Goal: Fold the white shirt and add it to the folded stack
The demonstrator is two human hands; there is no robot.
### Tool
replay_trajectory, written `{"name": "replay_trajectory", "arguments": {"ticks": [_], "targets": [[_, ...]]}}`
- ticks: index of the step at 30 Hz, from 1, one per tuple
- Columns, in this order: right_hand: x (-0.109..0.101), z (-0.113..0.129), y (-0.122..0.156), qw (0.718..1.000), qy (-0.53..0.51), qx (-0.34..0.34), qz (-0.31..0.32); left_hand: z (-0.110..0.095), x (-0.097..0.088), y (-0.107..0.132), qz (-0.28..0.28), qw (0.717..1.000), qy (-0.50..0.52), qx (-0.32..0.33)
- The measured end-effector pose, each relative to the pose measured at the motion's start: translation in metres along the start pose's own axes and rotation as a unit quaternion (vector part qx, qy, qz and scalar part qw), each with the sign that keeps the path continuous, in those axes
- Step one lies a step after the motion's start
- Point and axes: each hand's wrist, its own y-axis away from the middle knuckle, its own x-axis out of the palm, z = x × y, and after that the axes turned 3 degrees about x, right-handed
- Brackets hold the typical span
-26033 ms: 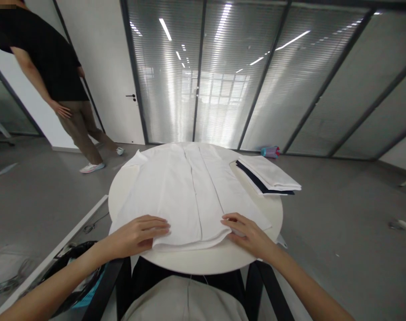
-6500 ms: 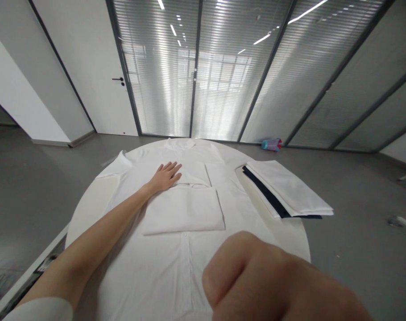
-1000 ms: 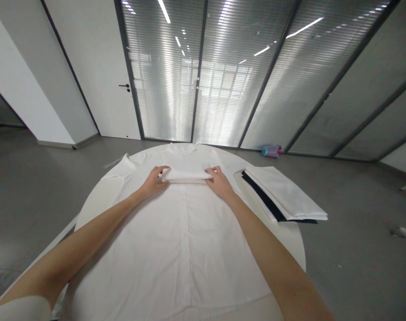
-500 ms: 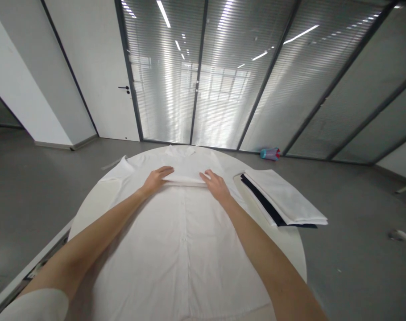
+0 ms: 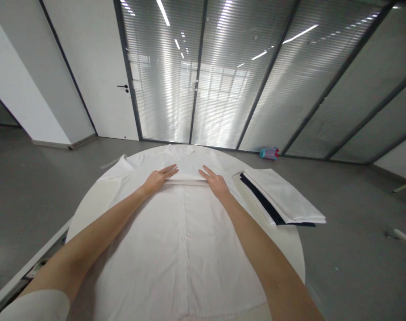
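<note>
A white button-front shirt (image 5: 166,232) lies spread over the round table, its collar at the far side and its hem toward me. Across its upper part runs a folded edge, with a flat white layer above it. My left hand (image 5: 158,178) rests on the left end of this fold, fingers stretched out and pointing right. On the fold's right end lies my right hand (image 5: 216,182), its fingers apart and pointing up and left. Both palms face down on the cloth, and neither hand grips it.
On the table's (image 5: 295,254) right side lies a stack of folded white and dark cloth (image 5: 279,196), overhanging the edge. A blue and red patterned object (image 5: 269,153) is on the floor by the glass partition (image 5: 219,102). A white door (image 5: 99,76) stands at the back left.
My fingers have stretched out flatter on the fold, and the left fingertips have moved slightly right. The shirt and the cloth stack look unchanged.
</note>
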Motion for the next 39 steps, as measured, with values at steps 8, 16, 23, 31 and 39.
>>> {"name": "replay_trajectory", "arguments": {"ticks": [8, 16, 23, 31, 39], "targets": [[0.007, 0.004, 0.008, 0.999, 0.034, -0.007, -0.002, -0.010, -0.005, 0.007, 0.063, 0.995, -0.078, -0.002], [-0.026, 0.050, -0.005, 0.995, 0.037, -0.045, -0.077, -0.041, -0.023, -0.026, -0.063, 0.979, -0.185, -0.058], [0.016, 0.059, -0.034, 0.999, 0.028, -0.029, 0.002, -0.028, 0.038, -0.043, 0.005, 0.985, -0.154, -0.083], [0.018, 0.047, -0.025, 0.999, 0.000, -0.038, 0.002, -0.019, 0.048, -0.037, 0.008, 0.985, -0.137, -0.103], [0.023, 0.036, -0.026, 0.999, -0.048, 0.007, 0.019, -0.002, 0.027, -0.025, 0.075, 0.978, -0.090, -0.172]]}}
